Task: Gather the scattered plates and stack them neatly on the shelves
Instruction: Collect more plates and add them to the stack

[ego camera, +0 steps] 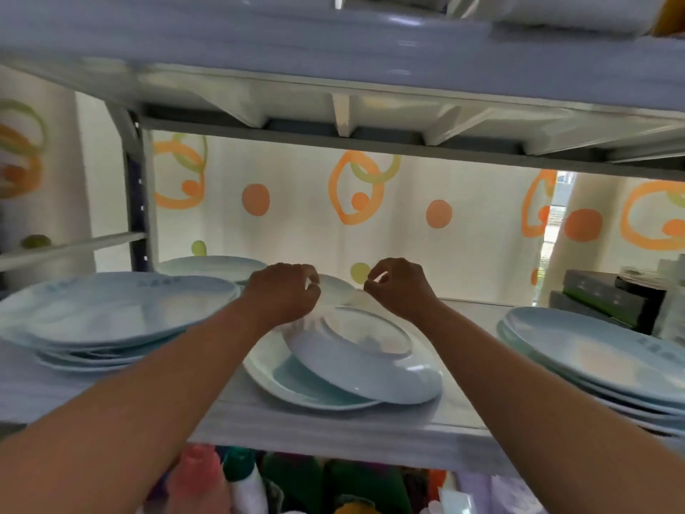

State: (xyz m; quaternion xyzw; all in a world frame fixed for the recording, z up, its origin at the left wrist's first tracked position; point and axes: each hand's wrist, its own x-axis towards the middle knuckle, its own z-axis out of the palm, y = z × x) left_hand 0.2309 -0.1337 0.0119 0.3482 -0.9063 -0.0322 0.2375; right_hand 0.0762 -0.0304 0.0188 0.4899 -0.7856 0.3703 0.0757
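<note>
Both my arms reach into the middle shelf (333, 421). My left hand (285, 293) grips the far rim of a pale blue plate (356, 361) that lies upside down and tilted on another plate (293, 383), which sits face up. My right hand (398, 287) hovers just right of the left one, fingers curled with thumb and forefinger pinched; I see nothing in it. A small white dish (335, 287) shows between the two hands. A stack of large pale plates (111, 313) stands at the left, and another stack (600, 361) at the right.
An upper shelf (333, 105) hangs low over the hands. A curtain with orange rings (356, 191) forms the back. Dark boxes (608, 294) stand at the far right of the shelf. Coloured bottles (230, 480) fill the shelf below. One more plate (211, 267) lies behind the left stack.
</note>
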